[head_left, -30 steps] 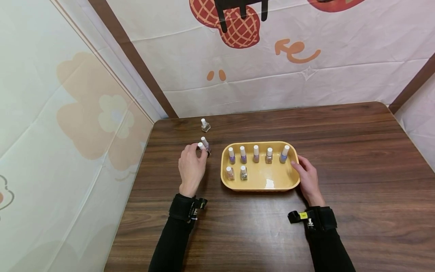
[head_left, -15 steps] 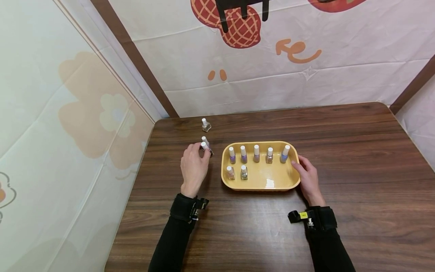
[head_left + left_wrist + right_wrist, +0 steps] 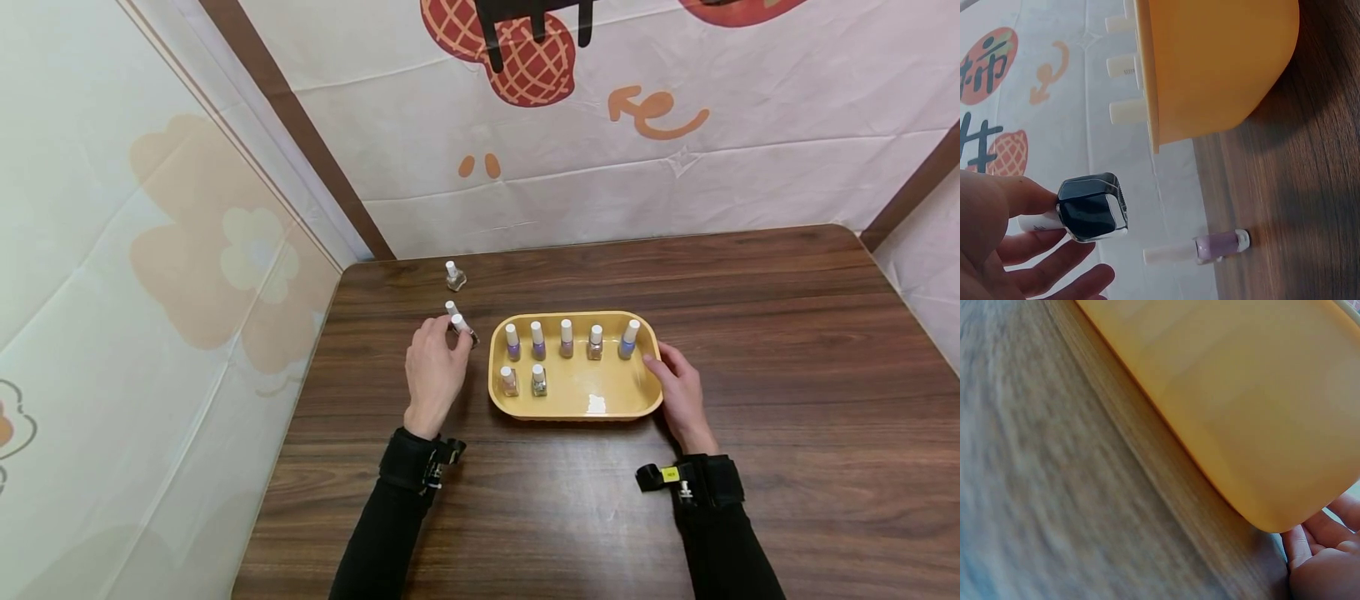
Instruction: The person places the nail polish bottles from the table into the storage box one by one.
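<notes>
My left hand point(image 3: 435, 365) pinches a nail polish bottle point(image 3: 1090, 209) by its white cap, left of the yellow tray point(image 3: 592, 397). In the left wrist view the bottle's dark glass base faces the camera, lifted off the table. Behind it a light purple nail polish bottle point(image 3: 1217, 246) stands upright on the wood. At the tray's right end my right hand point(image 3: 681, 400) grips the rim, thumb over the edge; the right wrist view shows its fingers point(image 3: 1299, 547) against the outer wall. Several white-capped nail polish bottles stand in the tray, a row at the back and two at front left.
A clear-looking nail polish bottle point(image 3: 455, 277) stands near the table's back edge, far left. The brown wooden table point(image 3: 795, 350) meets a printed cloth backdrop point(image 3: 600, 200) behind and another cloth panel on the left.
My left hand has lifted the dark bottle and carried it a little to the right, toward the tray, past the purple bottle. The right hand and the tray stay in place.
</notes>
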`<state>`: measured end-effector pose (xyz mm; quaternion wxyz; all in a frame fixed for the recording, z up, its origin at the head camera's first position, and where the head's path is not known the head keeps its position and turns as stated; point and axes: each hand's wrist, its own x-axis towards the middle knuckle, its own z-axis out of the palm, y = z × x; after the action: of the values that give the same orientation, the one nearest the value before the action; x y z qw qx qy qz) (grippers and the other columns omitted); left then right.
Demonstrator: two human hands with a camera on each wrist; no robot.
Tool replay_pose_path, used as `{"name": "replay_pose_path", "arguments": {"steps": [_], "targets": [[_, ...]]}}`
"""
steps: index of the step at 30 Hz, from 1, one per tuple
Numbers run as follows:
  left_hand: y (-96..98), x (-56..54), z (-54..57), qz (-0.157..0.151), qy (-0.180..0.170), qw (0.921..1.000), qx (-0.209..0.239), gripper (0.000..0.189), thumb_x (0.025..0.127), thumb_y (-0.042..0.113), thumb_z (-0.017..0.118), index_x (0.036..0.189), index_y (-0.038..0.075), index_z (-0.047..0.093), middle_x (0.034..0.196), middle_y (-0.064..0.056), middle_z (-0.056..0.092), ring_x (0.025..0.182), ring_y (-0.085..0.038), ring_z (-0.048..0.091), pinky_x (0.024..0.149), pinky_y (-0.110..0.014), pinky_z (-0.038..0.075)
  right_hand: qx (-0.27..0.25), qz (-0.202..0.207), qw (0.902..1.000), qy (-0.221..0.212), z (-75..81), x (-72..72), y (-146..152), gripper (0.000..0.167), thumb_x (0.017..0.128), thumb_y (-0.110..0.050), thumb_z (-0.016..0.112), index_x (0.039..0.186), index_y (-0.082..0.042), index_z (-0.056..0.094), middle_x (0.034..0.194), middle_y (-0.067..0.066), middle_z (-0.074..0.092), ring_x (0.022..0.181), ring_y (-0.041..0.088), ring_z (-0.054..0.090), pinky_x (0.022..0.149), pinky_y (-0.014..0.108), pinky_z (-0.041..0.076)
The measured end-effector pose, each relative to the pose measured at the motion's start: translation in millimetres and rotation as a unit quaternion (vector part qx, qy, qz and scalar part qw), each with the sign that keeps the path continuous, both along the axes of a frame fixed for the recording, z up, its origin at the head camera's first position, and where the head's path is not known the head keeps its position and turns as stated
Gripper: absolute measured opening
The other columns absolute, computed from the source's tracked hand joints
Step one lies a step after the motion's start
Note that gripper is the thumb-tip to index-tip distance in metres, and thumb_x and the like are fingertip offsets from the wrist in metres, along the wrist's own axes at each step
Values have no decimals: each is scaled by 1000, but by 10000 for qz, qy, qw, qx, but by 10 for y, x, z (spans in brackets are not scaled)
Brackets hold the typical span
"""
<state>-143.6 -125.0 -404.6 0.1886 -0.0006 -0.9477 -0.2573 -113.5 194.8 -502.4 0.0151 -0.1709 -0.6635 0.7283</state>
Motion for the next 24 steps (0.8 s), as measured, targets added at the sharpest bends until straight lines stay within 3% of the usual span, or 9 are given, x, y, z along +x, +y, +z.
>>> {"name": "replay_pose_path", "arguments": {"steps": [7, 15, 24], "targets": [[39, 16, 4, -44, 6, 10000, -22, 23, 90, 24, 64, 101, 5, 69, 95, -11, 67, 82, -29, 61, 66, -43, 48, -66, -57, 9999, 69, -2, 0, 4, 46, 96, -20, 58, 135, 3, 49, 113, -6, 56, 97, 1, 56, 81, 11, 50], [73, 24, 11, -111, -61, 9999, -72, 23, 91, 25, 63, 101, 6, 69, 99, -11, 67, 86, -29, 62, 69, -43, 49, 18, -13, 10000, -18, -7, -5, 0, 48, 97, -22, 58, 137, 2, 48, 122, 1, 54, 99, 1, 55, 81, 10, 49], [116, 46, 30, -154, -100, 9998, -94, 22, 92, 25, 62, 101, 7, 69, 102, -10, 67, 91, -29, 62, 73, -45, 50, 19, 13, 10000, 70, -5, 6, 11, 49, 96, -22, 58, 137, 4, 47, 117, -4, 54, 99, 0, 55, 82, 10, 49]]}}
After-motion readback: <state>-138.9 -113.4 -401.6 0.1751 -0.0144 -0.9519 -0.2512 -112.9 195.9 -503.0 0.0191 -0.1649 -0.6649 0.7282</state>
